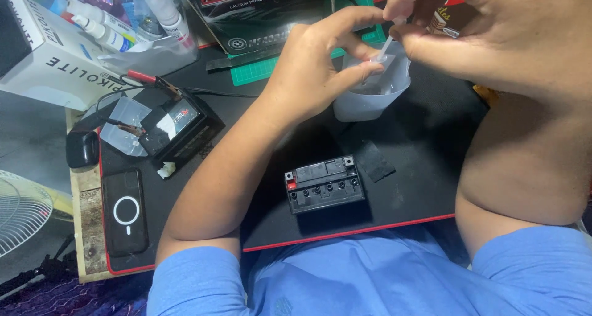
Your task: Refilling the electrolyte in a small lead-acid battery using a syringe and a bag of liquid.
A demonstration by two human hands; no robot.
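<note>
Up near the top, both hands meet over a clear plastic cup that stands on the black mat of the table. The right hand pinches a thin white stick between fingertips, and its grip is tight on it. The stick's low end is hidden by fingers, so where it ends is hard to tell. The left hand curls its fingers to the cup's rim, pinching it lightly. The cup holds something see-through; I cannot tell what.

A small black battery with a row of holes on top sits on the mat, well apart from the hands. A second battery with clips lies to the left, beside a phone. Bottles at the top are cut off.
</note>
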